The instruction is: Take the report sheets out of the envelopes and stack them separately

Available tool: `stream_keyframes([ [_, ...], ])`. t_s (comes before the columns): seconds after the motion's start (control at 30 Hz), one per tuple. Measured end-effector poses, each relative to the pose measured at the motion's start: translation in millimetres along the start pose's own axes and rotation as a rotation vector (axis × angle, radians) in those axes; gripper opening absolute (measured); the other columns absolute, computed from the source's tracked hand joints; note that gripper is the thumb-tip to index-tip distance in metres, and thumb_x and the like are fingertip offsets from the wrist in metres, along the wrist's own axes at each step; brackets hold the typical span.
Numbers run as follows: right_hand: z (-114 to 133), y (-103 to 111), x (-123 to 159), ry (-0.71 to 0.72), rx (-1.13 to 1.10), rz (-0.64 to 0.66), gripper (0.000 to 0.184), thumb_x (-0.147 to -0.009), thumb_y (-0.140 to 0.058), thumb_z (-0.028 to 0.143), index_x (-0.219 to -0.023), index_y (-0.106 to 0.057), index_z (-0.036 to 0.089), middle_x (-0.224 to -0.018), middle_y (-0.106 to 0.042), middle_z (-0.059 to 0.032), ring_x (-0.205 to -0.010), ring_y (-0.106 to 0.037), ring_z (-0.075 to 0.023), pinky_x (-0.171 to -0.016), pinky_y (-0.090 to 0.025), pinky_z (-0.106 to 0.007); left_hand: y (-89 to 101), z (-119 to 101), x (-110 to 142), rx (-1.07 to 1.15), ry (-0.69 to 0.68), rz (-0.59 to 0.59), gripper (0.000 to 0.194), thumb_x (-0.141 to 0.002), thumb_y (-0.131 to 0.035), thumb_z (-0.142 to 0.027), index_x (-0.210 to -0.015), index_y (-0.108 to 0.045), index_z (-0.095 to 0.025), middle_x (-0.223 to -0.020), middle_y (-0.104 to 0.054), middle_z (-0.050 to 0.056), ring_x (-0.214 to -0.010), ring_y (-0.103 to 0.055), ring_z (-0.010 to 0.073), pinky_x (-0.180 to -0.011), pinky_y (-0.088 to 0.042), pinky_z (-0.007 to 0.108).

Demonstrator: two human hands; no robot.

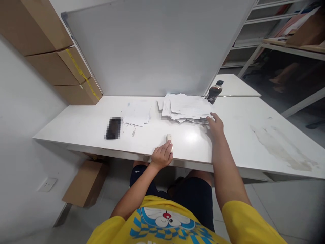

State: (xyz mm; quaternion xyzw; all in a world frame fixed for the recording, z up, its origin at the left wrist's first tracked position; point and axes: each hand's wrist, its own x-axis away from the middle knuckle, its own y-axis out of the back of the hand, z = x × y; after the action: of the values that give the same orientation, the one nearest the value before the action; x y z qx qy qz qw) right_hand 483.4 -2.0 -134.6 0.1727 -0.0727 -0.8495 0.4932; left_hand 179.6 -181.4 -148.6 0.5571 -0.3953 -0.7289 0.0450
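Observation:
My left hand [162, 156] is at the front edge of the desk, its fingers closed over a small cream-coloured, oblong object [169, 136]. Most of that object is hidden under the fingers, so its kind is unclear. Farther right, my right hand [215, 125] reaches to the near right corner of a loose stack of papers [189, 105]. Its fingertips pinch at the sheet edges there, slightly blurred. A smaller, thinner pile of papers [137, 113] lies left of the stack, flat on the desk.
A dark, pixelated object [113, 128] lies on the white desk [83, 123], with small scraps [134, 132] near it. A dark drink bottle [215, 92] stands behind the stack. A whiteboard [157, 47] rises at the back; cardboard boxes [73, 69] stand left.

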Motion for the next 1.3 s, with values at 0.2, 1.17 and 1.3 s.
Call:
stream_keyframes([
  [0.2,-2.5,0.3,-1.3,0.01,-0.002,0.024,0.044,-0.078,-0.062,0.036,-0.12,-0.065,0.024,-0.14,-0.054,-0.007,-0.134,-0.045,-0.0275,-0.114,-0.032,-0.046,-1.1,-0.7,1.3,0.003,0.015,0.025,0.042,-0.091,-0.047,-0.027,-0.13,-0.057,-0.015,-0.13,-0.065,0.012,-0.102,-0.07,0.0194,-0.074,-0.051,0.031],
  [1.17,2.2,1.5,-0.5,-0.091,-0.05,-0.089,0.062,-0.076,-0.056,0.042,-0.132,-0.051,0.018,-0.123,-0.056,-0.0127,-0.117,-0.053,-0.0252,-0.09,-0.047,-0.039,-11.6,164.4,-70.1,-0.14,0.54,0.531,0.031,-0.099,-0.036,-0.023,-0.11,-0.064,-0.014,-0.116,-0.067,0.015,-0.113,-0.056,0.0289,-0.098,-0.044,0.042],
  [1.3,2.3,1.7,-0.5,-0.098,-0.031,-0.103,0.058,-0.075,-0.057,0.042,-0.128,-0.055,0.02,-0.111,-0.058,-0.0085,-0.108,-0.056,-0.0238,-0.09,-0.046,-0.039,-8.2,157.7,-67.2,-0.124,0.486,0.539,0.035,-0.098,-0.03,-0.015,-0.101,-0.064,-0.014,-0.102,-0.066,0.016,-0.103,-0.058,0.0281,-0.092,-0.046,0.041],
])
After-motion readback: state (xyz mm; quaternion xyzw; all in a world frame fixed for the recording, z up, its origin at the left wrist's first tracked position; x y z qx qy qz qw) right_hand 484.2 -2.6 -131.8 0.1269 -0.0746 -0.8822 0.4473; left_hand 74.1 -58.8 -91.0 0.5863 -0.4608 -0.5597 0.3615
